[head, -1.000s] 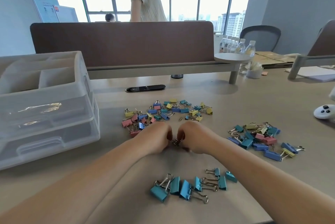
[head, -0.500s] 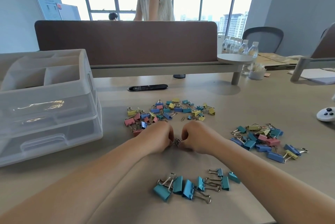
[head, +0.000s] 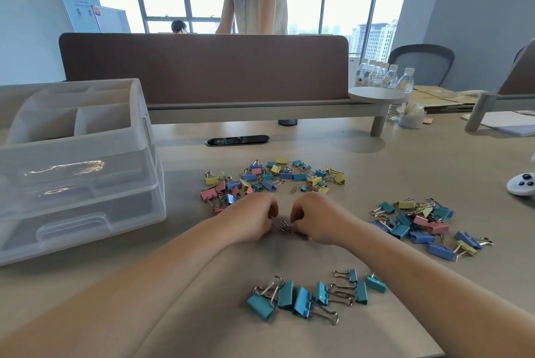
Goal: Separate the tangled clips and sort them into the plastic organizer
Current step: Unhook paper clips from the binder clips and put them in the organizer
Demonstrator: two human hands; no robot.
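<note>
My left hand [head: 251, 220] and my right hand [head: 320, 218] meet at the middle of the desk, fingers curled, both pinching a small knot of metal clips [head: 285, 226] between them. Behind the hands lies a mixed pile of pink, yellow and blue binder clips [head: 272, 176]. A second mixed pile [head: 422, 224] lies to the right. A row of teal clips [head: 312, 295] sits nearest me. The clear plastic organizer [head: 72, 172] stands at the left, with open top compartments and shut drawers.
A brown desk divider [head: 202, 68] runs across the back, with a person standing behind it. A white controller [head: 522, 183] lies at the right edge. Water bottles [head: 385, 76] and a small cup [head: 411, 117] stand at the back right.
The hands stay together on the tangled clips, with only small finger movements. The view has tilted up slightly, and the person behind the divider has stepped to the right.
</note>
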